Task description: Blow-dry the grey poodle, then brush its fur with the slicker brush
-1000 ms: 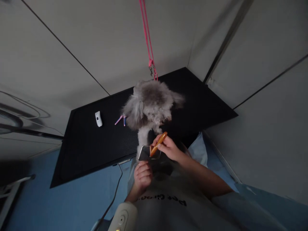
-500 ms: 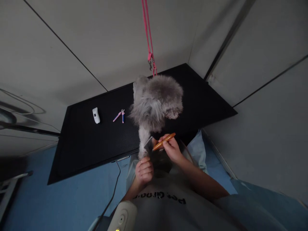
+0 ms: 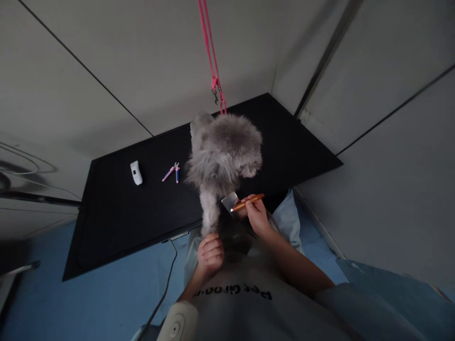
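A grey, fluffy dog [image 3: 227, 147] stands on the black grooming table [image 3: 117, 213], its head turned away from me. One of its legs [image 3: 209, 210] stretches back over the near edge, and my left hand [image 3: 211, 252] is closed around the paw end, which the fingers hide. In my right hand [image 3: 256, 213] is a slicker brush [image 3: 245, 203] with an orange wooden handle and a flat metal head. The brush head is a little to the right of the leg, apart from it, below the dog's rump fur.
On the table's left lie a white handheld device [image 3: 135, 173] and pink-and-blue nail clippers [image 3: 172, 172]. A pink lead [image 3: 209, 47] hangs above the dog. A cable [image 3: 169, 279] runs down at the near side, beside a pale device [image 3: 179, 322]. Walls stand behind and right.
The brush has moved off the leg to the right and its head has turned, showing its shiny back. My left hand keeps the paw. The whole view has shifted slightly.
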A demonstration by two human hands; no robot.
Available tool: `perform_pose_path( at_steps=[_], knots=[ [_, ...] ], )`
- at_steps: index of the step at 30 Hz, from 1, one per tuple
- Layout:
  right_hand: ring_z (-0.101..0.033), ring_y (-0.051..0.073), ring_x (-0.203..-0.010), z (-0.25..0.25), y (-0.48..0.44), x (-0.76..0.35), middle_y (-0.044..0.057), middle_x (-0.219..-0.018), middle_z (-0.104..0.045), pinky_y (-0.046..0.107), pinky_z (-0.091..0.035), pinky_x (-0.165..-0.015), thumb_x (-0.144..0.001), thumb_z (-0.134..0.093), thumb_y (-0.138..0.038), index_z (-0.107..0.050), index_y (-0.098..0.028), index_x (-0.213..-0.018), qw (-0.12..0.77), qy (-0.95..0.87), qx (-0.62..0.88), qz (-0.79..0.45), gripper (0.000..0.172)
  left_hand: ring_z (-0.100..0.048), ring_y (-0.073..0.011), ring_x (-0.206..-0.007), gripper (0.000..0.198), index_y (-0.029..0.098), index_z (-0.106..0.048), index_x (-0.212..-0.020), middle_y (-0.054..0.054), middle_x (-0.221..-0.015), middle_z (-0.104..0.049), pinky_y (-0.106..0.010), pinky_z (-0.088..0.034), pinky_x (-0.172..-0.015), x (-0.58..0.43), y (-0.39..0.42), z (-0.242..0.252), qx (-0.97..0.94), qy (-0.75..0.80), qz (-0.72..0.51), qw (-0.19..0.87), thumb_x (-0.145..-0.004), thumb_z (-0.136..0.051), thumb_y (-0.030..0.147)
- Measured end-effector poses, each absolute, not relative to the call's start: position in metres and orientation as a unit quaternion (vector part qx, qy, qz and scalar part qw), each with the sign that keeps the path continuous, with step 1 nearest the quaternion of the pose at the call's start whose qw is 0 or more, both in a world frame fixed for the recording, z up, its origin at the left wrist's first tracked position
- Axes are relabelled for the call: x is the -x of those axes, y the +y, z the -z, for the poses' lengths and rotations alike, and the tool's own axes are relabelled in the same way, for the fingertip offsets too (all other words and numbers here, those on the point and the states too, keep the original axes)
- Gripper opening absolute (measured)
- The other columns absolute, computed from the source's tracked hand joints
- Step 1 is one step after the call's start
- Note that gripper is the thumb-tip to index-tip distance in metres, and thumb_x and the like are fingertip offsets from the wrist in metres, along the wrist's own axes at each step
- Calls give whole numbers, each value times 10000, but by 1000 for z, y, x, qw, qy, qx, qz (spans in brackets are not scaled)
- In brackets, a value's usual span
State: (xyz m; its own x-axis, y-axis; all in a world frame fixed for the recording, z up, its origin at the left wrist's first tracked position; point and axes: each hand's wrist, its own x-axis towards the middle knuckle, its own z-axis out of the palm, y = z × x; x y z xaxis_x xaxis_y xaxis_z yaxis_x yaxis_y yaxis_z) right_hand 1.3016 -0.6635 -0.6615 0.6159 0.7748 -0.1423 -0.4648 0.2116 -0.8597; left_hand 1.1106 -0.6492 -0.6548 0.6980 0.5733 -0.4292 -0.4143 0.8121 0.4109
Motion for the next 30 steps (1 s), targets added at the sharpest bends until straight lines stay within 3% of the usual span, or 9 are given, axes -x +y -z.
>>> perform_pose_path(
  at_steps=[3, 6, 8, 12, 16, 20, 24, 27, 30],
  knots=[
    [-612, 163, -806, 665, -665, -1298, -2, -840, -623, 331, -497, -806, -722, -705, -410, -523, -231, -897, 731, -191, 447, -479, 310, 172, -25, -399, 414, 227, -206, -647, 133, -432, -23, -178, 39, -294, -1111, -650, 652, -153, 306, -269, 900, -866, -557, 231],
    [-602, 166, -789, 668, -665, -1297, 0, -836, -625, 326, -495, -782, -705, -707, -429, -515, -227, -898, 731, -173, 493, -440, 339, 167, -27, -405, 396, 227, -215, -636, 123, -440, -9, -193, 71, -312, -1111, -649, 653, -172, 315, -269, 894, -880, -527, 240],
    [-600, 164, -794, 667, -664, -1299, 0, -848, -625, 319, -493, -776, -718, -699, -430, -508, -231, -893, 739, -178, 499, -416, 326, 147, -26, -390, 383, 225, -226, -629, 117, -431, -21, -191, 59, -312, -1110, -649, 654, -175, 319, -262, 894, -885, -510, 238],
    [-613, 168, -782, 656, -657, -1302, 9, -830, -631, 323, -500, -764, -729, -706, -428, -533, -227, -906, 705, -249, 448, -491, 319, 118, -22, -362, 374, 221, -256, -612, 114, -413, -31, -186, 28, -309, -1107, -649, 660, -170, 338, -251, 891, -898, -497, 235],
    [-612, 152, -788, 643, -648, -1303, -17, -825, -611, 324, -504, -801, -706, -728, -446, -489, -241, -860, 765, -197, 438, -429, 350, 18, -35, -301, 353, 213, -327, -597, 99, -357, -120, -188, -48, -297, -1103, -650, 669, -119, 356, -243, 895, -925, -452, 245],
    [-622, 163, -778, 635, -644, -1303, 4, -824, -628, 314, -512, -733, -756, -706, -432, -533, -227, -889, 697, -302, 426, -492, 300, 51, -24, -300, 361, 207, -326, -591, 112, -362, -121, -173, -26, -270, -1100, -649, 680, -67, 301, -226, 924, -895, -517, 247],
    [-610, 149, -726, 621, -639, -1310, -6, -816, -624, 312, -504, -720, -790, -664, -454, -535, -236, -891, 741, -311, 458, -381, 273, 63, -19, -319, 342, 205, -319, -615, 112, -399, -117, -147, -31, -261, -1097, -648, 685, -67, 199, -197, 958, -862, -554, 219],
    [-634, 181, -808, 604, -640, -1315, 30, -862, -652, 340, -503, -772, -805, -650, -406, -577, -215, -888, 647, -434, 470, -414, 221, 13, -21, -319, 305, 194, -350, -642, 105, -427, -158, -121, -107, -276, -1093, -644, 685, -68, 123, -183, 973, -861, -561, 214],
    [-624, 188, -852, 585, -644, -1319, 39, -878, -646, 345, -497, -809, -812, -625, -353, -571, -206, -920, 657, -440, 536, -296, 189, -31, -33, -325, 273, 188, -387, -671, 101, -455, -180, -117, -181, -304, -1090, -638, 687, -109, 72, -164, 978, -867, -571, 239]
  ],
)
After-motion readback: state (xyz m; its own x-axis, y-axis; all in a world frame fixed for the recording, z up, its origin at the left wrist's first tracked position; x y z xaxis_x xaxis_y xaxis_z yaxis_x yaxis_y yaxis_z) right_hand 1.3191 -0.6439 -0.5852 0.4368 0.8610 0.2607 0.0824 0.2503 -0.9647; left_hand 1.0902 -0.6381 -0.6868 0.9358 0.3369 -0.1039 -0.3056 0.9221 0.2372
